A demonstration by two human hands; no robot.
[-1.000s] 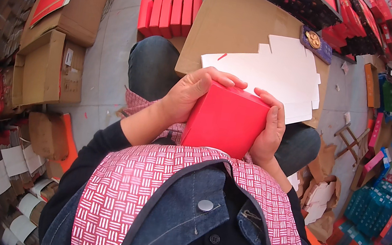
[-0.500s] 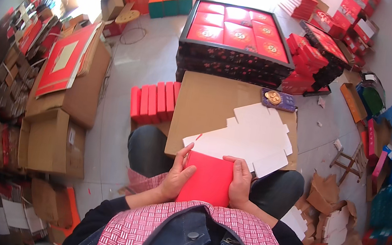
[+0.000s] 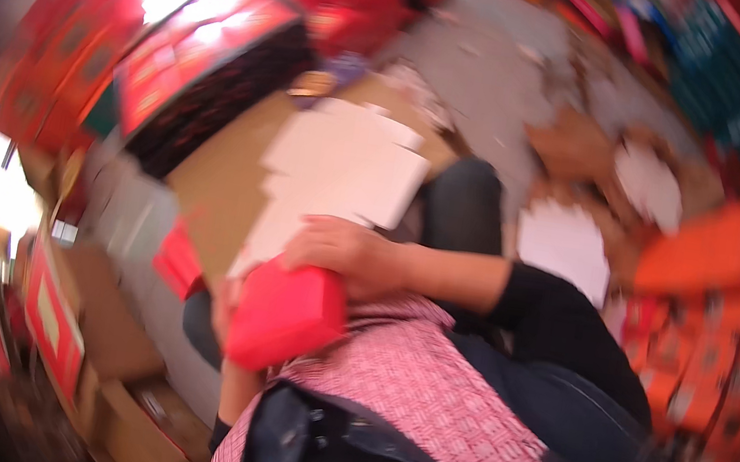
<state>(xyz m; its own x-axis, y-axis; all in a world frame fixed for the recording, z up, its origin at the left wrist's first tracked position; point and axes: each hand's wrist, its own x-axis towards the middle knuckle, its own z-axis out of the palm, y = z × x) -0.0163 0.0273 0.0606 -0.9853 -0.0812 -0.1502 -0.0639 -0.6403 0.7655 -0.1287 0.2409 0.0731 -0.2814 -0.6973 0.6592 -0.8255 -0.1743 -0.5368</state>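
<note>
Close to my lap I hold a red box [image 3: 290, 314], tilted and blurred by motion. My right hand [image 3: 343, 254] lies over its far right side, fingers curled on the edge. On the other side, my left hand [image 3: 229, 311] grips the box, most of its fingers hidden behind it. White flat card blanks [image 3: 341, 166] with stepped edges lie just beyond, on a brown cardboard work surface [image 3: 219, 163].
A dark-edged tray stack of red boxes [image 3: 216, 49] stands past the cardboard. More red boxes [image 3: 180, 259] sit at its left. Cartons [image 3: 108, 308] line the left floor. Torn brown paper [image 3: 579, 156] lies to the right, near stacked orange boxes [image 3: 720, 233].
My head has turned to the right, so the scene is swung round and smeared. The red box has tipped, and my right hand has moved over its far side.
</note>
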